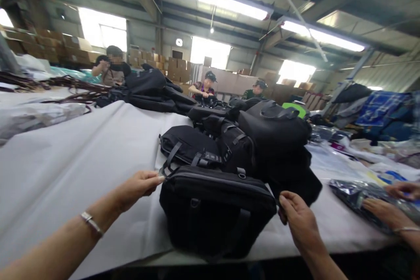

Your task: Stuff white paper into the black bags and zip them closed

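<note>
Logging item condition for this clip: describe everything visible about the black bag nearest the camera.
The black bag looks like woven fabric, boxy and soft-sided, with a grey zip line along its top edge, a small loop at top centre and a strap down its front. It sits upright at the near edge of the white-covered table, in front of other black bags. The left hand pinches its top left corner; the right hand grips its right end.

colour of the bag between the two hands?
Black, straps and zip edge too. The bag shows best in the head view, left hand and right hand at its sides.
</note>
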`<state>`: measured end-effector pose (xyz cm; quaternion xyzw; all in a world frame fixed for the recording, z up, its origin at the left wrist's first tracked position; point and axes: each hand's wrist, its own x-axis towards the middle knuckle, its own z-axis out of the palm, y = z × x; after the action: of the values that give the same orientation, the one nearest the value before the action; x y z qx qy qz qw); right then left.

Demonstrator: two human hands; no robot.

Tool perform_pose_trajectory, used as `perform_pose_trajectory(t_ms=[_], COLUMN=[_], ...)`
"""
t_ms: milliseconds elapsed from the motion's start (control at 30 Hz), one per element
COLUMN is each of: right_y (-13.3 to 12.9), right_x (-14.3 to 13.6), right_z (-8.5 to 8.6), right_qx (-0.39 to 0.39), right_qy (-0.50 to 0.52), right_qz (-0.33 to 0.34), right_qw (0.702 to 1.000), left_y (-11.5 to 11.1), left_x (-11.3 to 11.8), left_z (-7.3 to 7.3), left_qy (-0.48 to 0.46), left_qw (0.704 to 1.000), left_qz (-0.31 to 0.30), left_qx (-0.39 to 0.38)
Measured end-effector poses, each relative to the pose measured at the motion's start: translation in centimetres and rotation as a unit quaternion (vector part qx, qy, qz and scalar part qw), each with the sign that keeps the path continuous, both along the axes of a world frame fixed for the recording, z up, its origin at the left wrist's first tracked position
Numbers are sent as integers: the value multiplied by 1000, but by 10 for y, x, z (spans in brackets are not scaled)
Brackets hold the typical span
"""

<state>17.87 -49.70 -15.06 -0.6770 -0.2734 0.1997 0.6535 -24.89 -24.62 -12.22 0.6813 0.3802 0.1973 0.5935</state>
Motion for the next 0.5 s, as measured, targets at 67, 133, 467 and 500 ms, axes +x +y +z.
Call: perform_pose_trajectory(t_ms=[67,133,467,500], right_y=[-9,-18,-18,-17], right_x=[2,-1,-32,-31], right_z=[-6,-21,-74,-74], right_qx=[30,79,57,60], right_qy=[39,80,110,125], right_qz=[20,58,190,190], right_qw=[999,992,974,972], left_y=[1,7,-6,-7], left_x=[-9,-15,41,44], left_z=[-6,-20,-39,-20], left_qy=[-42,-112,-53,-58], left_qw=[999,993,988,982], left_qz=[-14,11,144,176], left_qx=[20,40,-29,-36])
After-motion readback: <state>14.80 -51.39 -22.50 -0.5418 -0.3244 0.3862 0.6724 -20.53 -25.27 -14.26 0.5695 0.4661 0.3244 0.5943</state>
